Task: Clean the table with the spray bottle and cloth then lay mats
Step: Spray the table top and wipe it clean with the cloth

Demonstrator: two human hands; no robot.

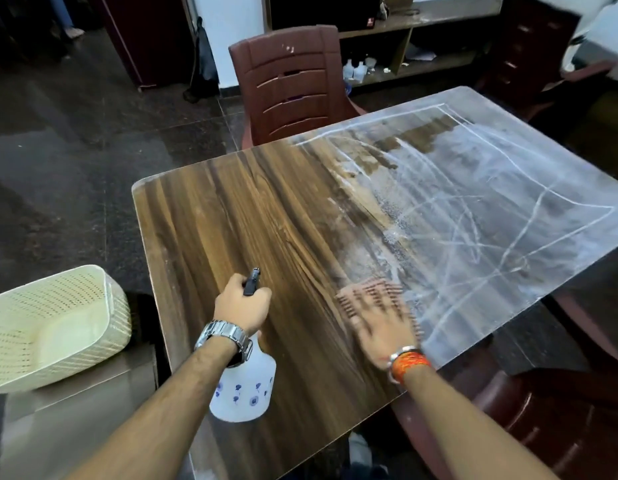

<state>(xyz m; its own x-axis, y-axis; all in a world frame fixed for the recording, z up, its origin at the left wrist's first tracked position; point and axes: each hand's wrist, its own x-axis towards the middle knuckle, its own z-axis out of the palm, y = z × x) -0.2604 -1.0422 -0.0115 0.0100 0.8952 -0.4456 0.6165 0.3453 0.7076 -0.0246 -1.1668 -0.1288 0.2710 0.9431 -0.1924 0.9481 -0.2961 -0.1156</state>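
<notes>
1. Head view: left hand (243,303) is clenched round the neck and trigger of the spray bottle (243,389), a white bottle with blue flower print. The bottle hangs over the near-left part of the table (203,216), nozzle aimed away toward the far side, probably kept ready for another squirt.
2. Right hand (387,327) lies flat, fingers spread, pressing the cloth (369,292) onto the table top. The cloth is pinkish and ribbed. Hand and cloth are motion-blurred, so I read this as mid-wipe. Flat palm rather than a pinch, likely to spread pressure over more of the cloth.
3. Cloth sits right at the border between the clean wood grain on the left and the white streaky film (473,202) covering the right and far side. The wipe looks to be working into the film from the near edge.
4. Stage, my read: spraying done on part of the table, wiping only partly done; most of the right side is whitish with scrawled lines through it.
5. No mats in view, so the laying step has not begun.
6. Cream perforated basket (54,327) sits near left, off the table, on a lower surface; whether it holds anything cannot be told.
7. Brown plastic chair (290,84) stands at the far edge; another dark chair (543,427) is near right, just beside the table.
</notes>
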